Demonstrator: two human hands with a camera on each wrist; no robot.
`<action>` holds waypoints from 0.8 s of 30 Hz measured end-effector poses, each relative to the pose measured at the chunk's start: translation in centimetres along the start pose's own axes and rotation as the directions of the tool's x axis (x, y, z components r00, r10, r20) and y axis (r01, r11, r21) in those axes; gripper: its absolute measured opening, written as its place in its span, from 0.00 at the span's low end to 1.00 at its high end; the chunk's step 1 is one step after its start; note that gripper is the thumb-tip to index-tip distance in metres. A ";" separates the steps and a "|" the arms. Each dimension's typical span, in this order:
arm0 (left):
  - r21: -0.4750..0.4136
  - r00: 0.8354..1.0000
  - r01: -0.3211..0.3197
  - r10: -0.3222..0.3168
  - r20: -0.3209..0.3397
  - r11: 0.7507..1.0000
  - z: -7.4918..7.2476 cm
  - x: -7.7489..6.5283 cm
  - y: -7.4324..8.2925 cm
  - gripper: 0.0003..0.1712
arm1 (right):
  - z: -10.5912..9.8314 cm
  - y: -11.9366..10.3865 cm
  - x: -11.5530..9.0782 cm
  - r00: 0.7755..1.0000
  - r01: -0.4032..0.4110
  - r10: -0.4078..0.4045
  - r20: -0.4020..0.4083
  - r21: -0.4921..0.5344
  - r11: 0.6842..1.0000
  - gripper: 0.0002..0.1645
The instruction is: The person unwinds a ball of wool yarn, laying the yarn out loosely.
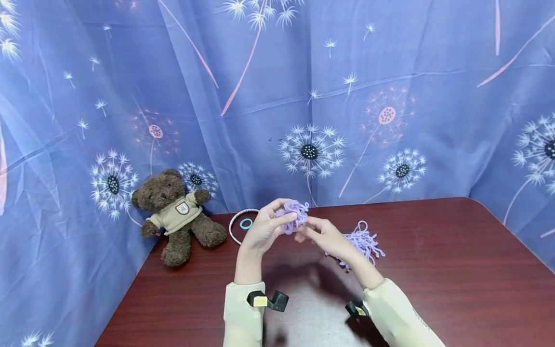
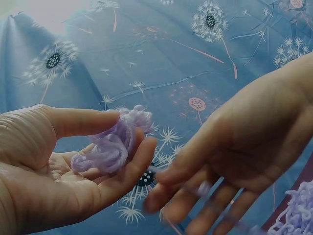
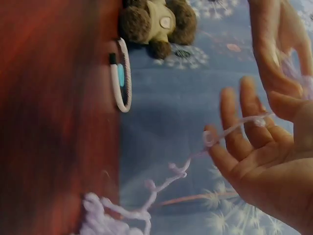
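Observation:
My left hand (image 1: 262, 228) holds a small bundle of lilac yarn (image 1: 292, 217) wound in loops. In the left wrist view the thumb presses this bundle (image 2: 115, 144) against the fingers. Close beside it, my right hand (image 1: 326, 236) pinches a strand between thumb and forefinger, while its other fingers spread loosely. From there the yarn strand (image 3: 166, 185), dotted with little loops, crosses the right fingers and runs down to a loose heap of lilac yarn (image 1: 362, 242) on the table. The right forearm partly covers that heap in the head view.
A brown teddy bear (image 1: 175, 212) in a beige top leans at the table's back left. Next to it lie a white hoop (image 1: 231, 226) and a small light-blue ring (image 1: 245, 223). The brown table (image 1: 455, 270) ends at a blue dandelion-print curtain (image 1: 269, 159).

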State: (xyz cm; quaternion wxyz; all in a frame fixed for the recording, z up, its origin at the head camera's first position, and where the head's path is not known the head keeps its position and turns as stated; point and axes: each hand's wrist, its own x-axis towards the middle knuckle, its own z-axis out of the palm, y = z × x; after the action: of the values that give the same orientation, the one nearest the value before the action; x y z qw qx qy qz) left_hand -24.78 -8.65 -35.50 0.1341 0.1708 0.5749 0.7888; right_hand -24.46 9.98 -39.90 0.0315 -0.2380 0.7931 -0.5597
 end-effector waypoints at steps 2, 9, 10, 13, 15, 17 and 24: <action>-0.007 1.000 0.003 -0.003 0.006 1.000 0.0 0.0 0.0 0.16 | -0.8 0.0 -0.1 1.000 -0.022 0.022 -0.007 0.023 0.999 0.15; -0.001 1.000 -0.008 0.008 0.016 1.000 -0.3 -0.3 0.2 0.16 | -4.4 0.3 -0.7 0.996 -0.075 0.082 -0.027 0.205 0.976 0.16; 0.003 1.000 -0.010 0.010 0.019 1.000 -0.3 -0.3 0.2 0.16 | -4.8 0.4 -0.7 0.996 -0.077 0.086 -0.029 0.221 0.972 0.15; -0.006 0.999 -0.022 0.022 0.043 1.000 -0.3 -0.4 0.3 0.16 | -5.8 0.5 -0.8 0.995 -0.082 0.093 -0.036 0.241 0.967 0.12; -0.021 0.997 -0.032 0.033 0.069 0.999 -0.3 -0.4 0.4 0.15 | -6.2 0.6 -0.9 0.995 -0.083 0.095 -0.041 0.237 0.968 0.11; -0.031 0.994 -0.042 0.045 0.095 0.999 -0.4 -0.4 0.4 0.15 | -6.5 0.6 -0.9 0.995 -0.079 0.092 -0.045 0.230 0.970 0.11; -0.041 0.987 -0.063 0.068 0.142 0.997 -0.7 -0.6 0.4 0.17 | -7.3 0.8 -1.0 0.993 -0.076 0.093 -0.066 0.228 0.971 0.12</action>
State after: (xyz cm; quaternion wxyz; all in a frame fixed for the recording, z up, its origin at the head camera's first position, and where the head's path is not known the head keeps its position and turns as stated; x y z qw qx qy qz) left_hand -24.56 -9.64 -35.36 0.1522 0.2434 0.5433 0.7890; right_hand -26.18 16.98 -38.16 0.0519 -0.1772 0.7346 -0.6529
